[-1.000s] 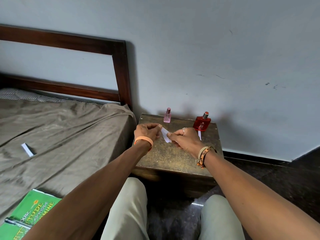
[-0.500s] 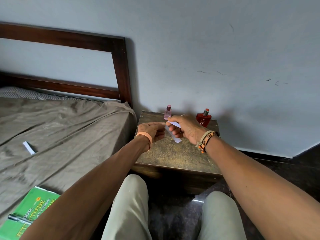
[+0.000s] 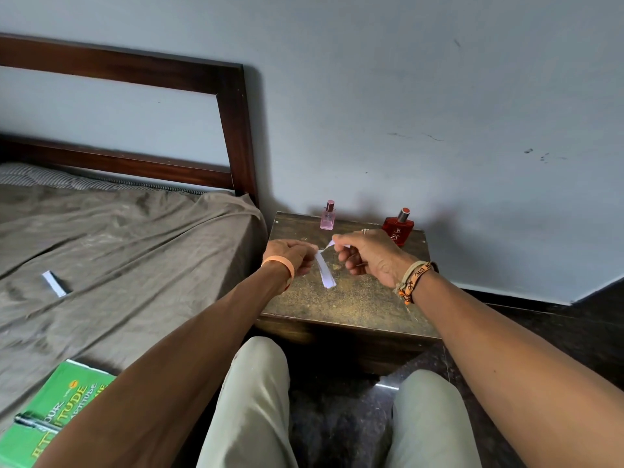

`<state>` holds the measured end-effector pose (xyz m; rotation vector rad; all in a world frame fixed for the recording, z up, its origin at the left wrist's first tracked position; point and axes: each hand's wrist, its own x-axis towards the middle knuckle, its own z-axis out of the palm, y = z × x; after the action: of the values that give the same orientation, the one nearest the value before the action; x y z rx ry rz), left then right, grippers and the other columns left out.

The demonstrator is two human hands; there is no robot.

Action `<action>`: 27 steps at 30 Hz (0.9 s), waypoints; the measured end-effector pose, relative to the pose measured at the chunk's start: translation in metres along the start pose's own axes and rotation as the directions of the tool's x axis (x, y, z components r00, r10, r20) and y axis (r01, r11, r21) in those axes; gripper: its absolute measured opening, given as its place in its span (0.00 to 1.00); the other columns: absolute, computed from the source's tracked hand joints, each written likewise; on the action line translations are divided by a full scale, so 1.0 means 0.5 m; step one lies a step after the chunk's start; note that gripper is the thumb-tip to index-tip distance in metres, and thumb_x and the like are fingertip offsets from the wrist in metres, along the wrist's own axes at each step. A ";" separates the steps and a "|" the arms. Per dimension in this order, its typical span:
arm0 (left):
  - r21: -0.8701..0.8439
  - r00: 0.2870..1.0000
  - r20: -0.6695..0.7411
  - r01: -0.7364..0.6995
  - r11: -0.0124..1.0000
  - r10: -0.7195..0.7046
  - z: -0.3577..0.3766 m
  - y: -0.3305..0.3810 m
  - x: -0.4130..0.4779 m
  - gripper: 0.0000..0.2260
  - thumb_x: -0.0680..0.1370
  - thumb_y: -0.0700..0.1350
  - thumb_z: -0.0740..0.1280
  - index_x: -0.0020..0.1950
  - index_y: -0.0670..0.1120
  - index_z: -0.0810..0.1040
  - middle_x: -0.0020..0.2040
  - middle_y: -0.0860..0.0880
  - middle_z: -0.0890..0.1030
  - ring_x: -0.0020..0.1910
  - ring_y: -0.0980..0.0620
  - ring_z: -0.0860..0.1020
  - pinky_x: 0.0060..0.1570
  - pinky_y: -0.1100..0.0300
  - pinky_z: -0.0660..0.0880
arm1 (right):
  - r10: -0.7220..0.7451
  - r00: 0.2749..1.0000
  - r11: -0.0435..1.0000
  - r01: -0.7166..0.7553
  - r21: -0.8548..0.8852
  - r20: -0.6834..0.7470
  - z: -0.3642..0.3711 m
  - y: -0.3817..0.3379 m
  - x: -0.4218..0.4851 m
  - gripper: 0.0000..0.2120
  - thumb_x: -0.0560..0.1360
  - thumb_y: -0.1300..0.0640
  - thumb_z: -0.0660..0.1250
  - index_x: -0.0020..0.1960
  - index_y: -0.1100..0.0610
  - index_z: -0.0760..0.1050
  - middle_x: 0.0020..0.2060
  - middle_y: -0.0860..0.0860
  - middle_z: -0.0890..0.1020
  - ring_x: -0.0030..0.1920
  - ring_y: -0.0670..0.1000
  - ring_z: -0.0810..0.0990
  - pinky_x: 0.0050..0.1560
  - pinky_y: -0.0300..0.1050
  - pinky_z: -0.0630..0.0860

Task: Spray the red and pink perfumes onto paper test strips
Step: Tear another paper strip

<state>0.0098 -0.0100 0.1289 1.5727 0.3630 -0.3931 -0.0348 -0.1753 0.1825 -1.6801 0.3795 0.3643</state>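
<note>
A small pink perfume bottle (image 3: 327, 216) and a red perfume bottle (image 3: 398, 229) stand at the back of a dark wooden nightstand (image 3: 341, 309); neither has a cap on. In front of them, both hands hold white paper strip (image 3: 325, 272) above the tabletop. My left hand (image 3: 292, 255) pinches its top, and the long part hangs down to the right. My right hand (image 3: 369, 256) pinches a short white end beside it. Whether this is one strip or two, I cannot tell.
A bed with a brown sheet (image 3: 118, 265) and a dark headboard (image 3: 236, 130) lies left of the nightstand. Another white strip (image 3: 54, 283) rests on the sheet. A green book (image 3: 57, 410) with a pen lies at the bed's near edge. My knees are below.
My right hand drew back from the pink bottle toward the red one. The strip, earlier stretched between both hands, now hangs down from my left fingertips.
</note>
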 end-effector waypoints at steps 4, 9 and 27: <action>0.069 0.975 0.210 0.060 0.996 -0.073 0.016 -0.003 -0.026 0.03 0.72 0.35 0.73 0.40 0.41 0.81 0.31 0.45 0.80 0.26 0.53 0.76 0.30 0.62 0.78 | 0.069 0.996 0.997 -0.066 0.039 -0.061 0.020 -0.033 0.011 0.11 0.76 0.54 0.68 0.36 0.57 0.77 0.29 0.51 0.76 0.25 0.47 0.71 0.26 0.38 0.69; 0.082 0.951 0.285 0.104 0.991 -0.123 0.032 -0.003 -0.029 0.02 0.72 0.36 0.73 0.41 0.42 0.82 0.34 0.45 0.81 0.31 0.51 0.78 0.32 0.60 0.80 | 0.133 0.988 0.991 -0.135 -0.012 -0.081 0.036 -0.050 0.020 0.12 0.77 0.54 0.66 0.36 0.57 0.75 0.25 0.50 0.73 0.21 0.46 0.67 0.22 0.36 0.65; -0.177 0.990 0.132 -0.032 0.984 0.056 0.014 0.004 -0.003 0.02 0.73 0.36 0.72 0.44 0.42 0.82 0.37 0.45 0.82 0.35 0.53 0.80 0.35 0.63 0.80 | -0.068 0.990 0.994 0.078 0.080 -0.123 -0.014 0.048 0.017 0.11 0.65 0.69 0.77 0.45 0.62 0.79 0.42 0.64 0.85 0.41 0.61 0.84 0.42 0.53 0.81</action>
<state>0.0094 -0.0171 0.1313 1.3718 0.2496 -0.4214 -0.0377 -0.1857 0.1585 -1.6324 0.4151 0.1909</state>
